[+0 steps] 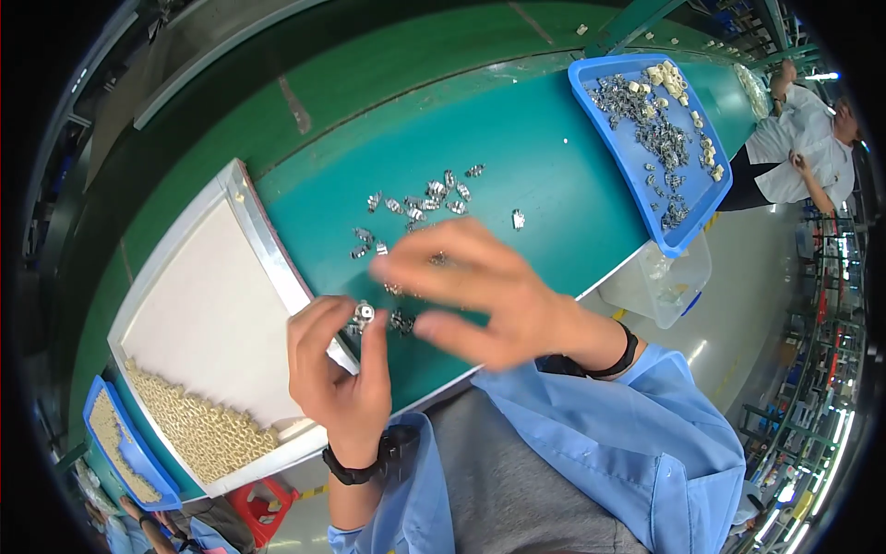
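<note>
Near the front edge of the green table, my left hand [337, 374] is closed, pinching a small metal part [365, 313] between thumb and fingers. A round, light end with a dark centre faces up on that part. My right hand [489, 291], blurred by motion, is just to the right with its fingers apart and nothing visible in them. It hovers over loose shiny metal parts, partly covering some. Beyond my hands lies a scattered group of similar metal parts [436, 189]. One metal part [518, 219] sits alone to the right of the group.
On the left, a white-bottomed tray [208, 277] with a metal rim holds rows of cream pieces [198, 429]. A blue tray [628, 166] at the right contains metal and cream parts. A smaller blue tray [152, 466] stands farther left. Another person [803, 152] is at the right.
</note>
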Motion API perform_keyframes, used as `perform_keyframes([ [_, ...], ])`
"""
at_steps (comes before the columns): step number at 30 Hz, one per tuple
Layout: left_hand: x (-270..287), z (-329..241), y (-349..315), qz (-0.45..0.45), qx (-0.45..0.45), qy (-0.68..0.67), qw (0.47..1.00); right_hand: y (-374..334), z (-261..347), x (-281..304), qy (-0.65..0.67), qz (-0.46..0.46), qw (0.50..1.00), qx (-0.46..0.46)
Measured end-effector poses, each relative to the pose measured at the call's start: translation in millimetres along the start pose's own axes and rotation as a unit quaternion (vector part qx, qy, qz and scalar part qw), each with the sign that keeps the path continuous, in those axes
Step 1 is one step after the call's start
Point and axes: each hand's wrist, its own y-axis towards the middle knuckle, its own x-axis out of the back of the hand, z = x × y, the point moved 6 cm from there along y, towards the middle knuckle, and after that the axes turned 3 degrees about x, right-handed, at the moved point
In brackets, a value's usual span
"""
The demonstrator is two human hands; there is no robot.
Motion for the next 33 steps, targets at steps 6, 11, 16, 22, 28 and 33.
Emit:
perform_keyframes([
  [6,-33.9,26.9,80.1,0.106,0.050,0.035,0.992,-72.1,-77.6,44.5,-0.246,0.030,0.957,-0.148],
  [11,-148.2,60.1,192.7,0.213,0.024,0.020,0.977,-80.6,-90.0,44.6,-0.275,0.029,0.953,-0.121],
  [16,-262.6,104.0,241.2,0.270,-0.020,0.052,0.961,-59.8,-87.1,41.4,-0.219,0.019,0.966,-0.132],
  [22,-308.2,106.8,239.8,0.296,-0.004,0.060,0.953,-69.8,-99.6,52.1,-0.204,-0.029,0.967,-0.147],
  [28,-261.8,61.6,228.1,0.190,-0.103,0.068,0.974,-89.7,-105.6,54.9,-0.067,-0.138,0.981,-0.118],
  [33,-180.8,-5.5,207.2,0.313,-0.061,-0.019,0.947,-110.8,-107.4,61.3,0.210,-0.214,0.916,-0.266],
])
